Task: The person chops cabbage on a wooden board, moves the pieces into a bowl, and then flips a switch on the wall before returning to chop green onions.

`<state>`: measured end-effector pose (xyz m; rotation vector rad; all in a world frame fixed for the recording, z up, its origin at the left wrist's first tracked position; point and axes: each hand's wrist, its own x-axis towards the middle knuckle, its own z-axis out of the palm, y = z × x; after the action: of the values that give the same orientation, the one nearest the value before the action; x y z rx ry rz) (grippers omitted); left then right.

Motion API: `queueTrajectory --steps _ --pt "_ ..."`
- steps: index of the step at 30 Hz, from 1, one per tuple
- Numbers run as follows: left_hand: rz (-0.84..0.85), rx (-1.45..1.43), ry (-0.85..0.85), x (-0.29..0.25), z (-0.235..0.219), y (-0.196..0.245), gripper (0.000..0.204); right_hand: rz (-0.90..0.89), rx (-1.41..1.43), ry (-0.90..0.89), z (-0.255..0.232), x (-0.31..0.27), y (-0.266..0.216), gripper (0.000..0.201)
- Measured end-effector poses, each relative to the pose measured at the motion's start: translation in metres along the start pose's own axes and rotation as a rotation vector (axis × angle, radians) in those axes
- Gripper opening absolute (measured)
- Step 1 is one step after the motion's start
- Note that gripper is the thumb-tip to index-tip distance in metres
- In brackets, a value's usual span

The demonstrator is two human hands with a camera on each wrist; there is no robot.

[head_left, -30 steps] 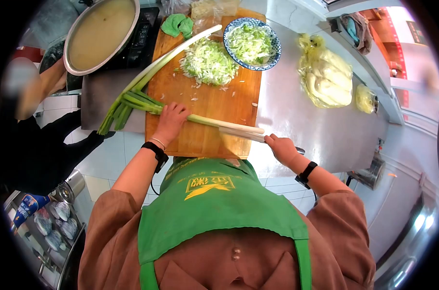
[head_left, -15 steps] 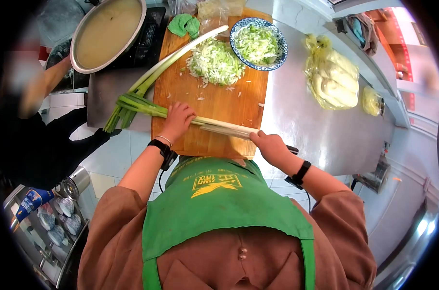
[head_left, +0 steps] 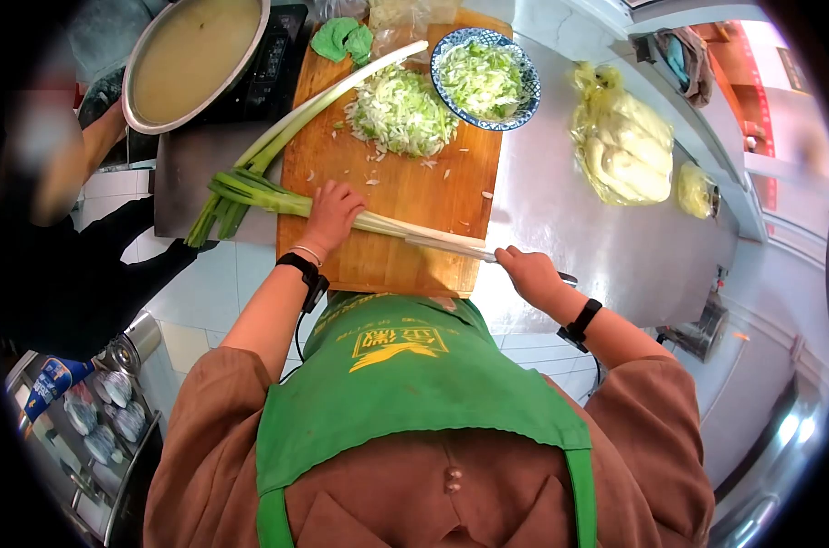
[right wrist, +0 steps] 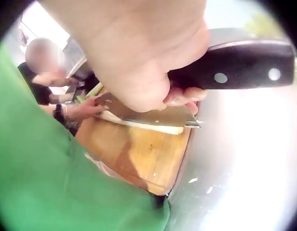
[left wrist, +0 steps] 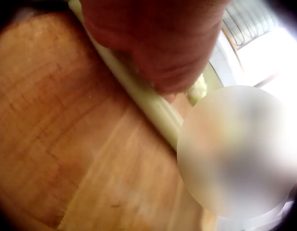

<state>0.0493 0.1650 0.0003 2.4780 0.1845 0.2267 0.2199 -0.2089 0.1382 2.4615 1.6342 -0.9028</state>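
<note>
A long green onion (head_left: 386, 225) lies across the lower part of the wooden board (head_left: 341, 265), its leaves past the left edge; its white part looks split lengthwise. My left hand (head_left: 332, 217) grips the stalk, and in the left wrist view the hand (left wrist: 153, 38) covers part of the stalk (left wrist: 139, 94). The right hand (head_left: 529, 274) holds a knife (head_left: 446, 247) whose blade lies along the white end. In the right wrist view the fingers of that hand (right wrist: 148, 57) curl round the black handle (right wrist: 240, 65). A second onion (head_left: 327, 96) rests diagonally behind.
Chopped onion (head_left: 401, 114) is heaped at the board's back, beside a patterned bowl (head_left: 535, 87) of more. A large pot (head_left: 133, 68) stands at the back left, near another person's arm (head_left: 101, 132). A yellow bag (head_left: 622, 146) lies on the metal table (head_left: 551, 183).
The right hand with the knife moved left along the onion, then back right. The white part, whole one second ago, now shows separate strips. The left hand keeps its hold.
</note>
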Motion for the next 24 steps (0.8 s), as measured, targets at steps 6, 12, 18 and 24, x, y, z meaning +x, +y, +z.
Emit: queueTrajectory --steps 6,12,18,24 --pt "0.020 0.033 0.002 0.002 0.002 -0.002 0.005 -0.045 0.010 0.078 0.043 0.036 0.006 0.023" --pt "-0.037 -0.009 0.047 -0.010 -0.025 0.008 0.014 -0.100 0.152 0.100 0.014 0.025 0.004 0.016" --pt "-0.322 0.425 0.358 -0.058 -0.097 -0.035 0.030 -0.060 0.220 0.148 -0.003 0.034 -0.041 0.009" --pt "-0.203 0.222 0.258 -0.051 -0.118 -0.074 0.027 -0.103 0.255 0.236 -0.010 0.085 -0.102 0.010"
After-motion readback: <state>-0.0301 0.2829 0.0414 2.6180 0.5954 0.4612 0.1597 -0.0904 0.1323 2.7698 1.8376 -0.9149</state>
